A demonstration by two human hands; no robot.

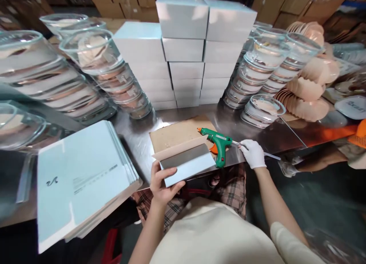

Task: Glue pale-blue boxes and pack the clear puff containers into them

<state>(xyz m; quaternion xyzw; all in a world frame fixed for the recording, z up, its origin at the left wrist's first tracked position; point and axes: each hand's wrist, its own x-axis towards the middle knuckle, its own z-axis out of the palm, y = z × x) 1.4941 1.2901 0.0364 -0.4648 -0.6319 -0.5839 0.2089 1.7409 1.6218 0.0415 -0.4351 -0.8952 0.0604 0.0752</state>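
Note:
My bare left hand (161,184) grips the near left end of a small pale-blue paper box (190,169). The box's dark inside and a raised tan flap face me. A green hot glue gun (219,142) with an orange tip and trigger lies to its right, the nozzle pointing left. My right hand (253,153), in a white glove, pinches a clear glue stick (271,156) behind the gun. One end of the stick runs toward the gun's rear, and the other sticks out to the right. Beneath box and gun is a brown cardboard sheet (177,134).
White boxes (183,50) are stacked high at the back. Clear round tubs stand in piles at left (126,84) and right (251,69). Flat pale-blue cartons (77,180) lie at front left. Fanned tan pieces (309,88) and another person's leg (320,159) are at right.

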